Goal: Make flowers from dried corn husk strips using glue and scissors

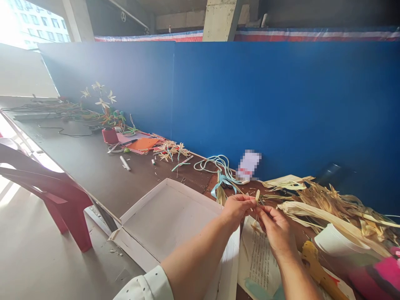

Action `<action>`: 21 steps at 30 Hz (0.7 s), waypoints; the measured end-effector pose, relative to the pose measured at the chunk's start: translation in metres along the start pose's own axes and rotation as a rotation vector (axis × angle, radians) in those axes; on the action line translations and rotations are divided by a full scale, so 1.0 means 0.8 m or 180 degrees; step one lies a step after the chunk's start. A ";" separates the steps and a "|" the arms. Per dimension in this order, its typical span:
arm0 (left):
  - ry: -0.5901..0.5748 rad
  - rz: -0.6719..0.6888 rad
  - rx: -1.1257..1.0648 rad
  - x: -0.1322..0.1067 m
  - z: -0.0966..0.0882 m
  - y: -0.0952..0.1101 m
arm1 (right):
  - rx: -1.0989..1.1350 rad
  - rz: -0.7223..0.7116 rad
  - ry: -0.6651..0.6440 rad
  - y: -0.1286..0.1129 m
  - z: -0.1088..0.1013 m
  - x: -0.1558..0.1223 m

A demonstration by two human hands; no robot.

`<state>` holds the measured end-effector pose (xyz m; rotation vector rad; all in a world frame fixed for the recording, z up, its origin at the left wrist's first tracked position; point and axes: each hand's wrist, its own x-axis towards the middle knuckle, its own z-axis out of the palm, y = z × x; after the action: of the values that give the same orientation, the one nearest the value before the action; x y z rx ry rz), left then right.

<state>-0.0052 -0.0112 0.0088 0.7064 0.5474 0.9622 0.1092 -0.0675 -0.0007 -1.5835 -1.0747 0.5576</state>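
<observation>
A small piece of dried corn husk [257, 196] stands up between the fingertips of both hands. My left hand [238, 209] pinches it from the left. Close beside it, my right hand [275, 223] grips its lower part, and strips of husk hang beneath the fingers. Below the hands lies a printed sheet [259, 260]. To the right is a heap of dried corn husks [337, 204]. A yellow glue gun [320, 271] rests by my right forearm.
An open white box lid [175, 212] lies left of my arms. Behind it are husk flowers [170, 150], a coiled light-blue cord [212, 162] and orange paper [143, 144]. A white cup [339, 239] stands at right. A blue partition [265, 104] borders the table; a red chair [62, 200] is at left.
</observation>
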 end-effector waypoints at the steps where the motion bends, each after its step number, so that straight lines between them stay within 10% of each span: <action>1: 0.0007 -0.0013 -0.0019 -0.001 0.001 0.001 | 0.0009 -0.0005 0.0013 0.000 0.001 0.000; 21: 0.0045 0.0078 -0.0181 0.005 0.000 -0.001 | -0.0078 -0.0031 -0.0025 0.006 0.002 0.001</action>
<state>-0.0027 -0.0084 0.0079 0.6572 0.5228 1.0026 0.1097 -0.0656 -0.0053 -1.5977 -1.0981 0.5464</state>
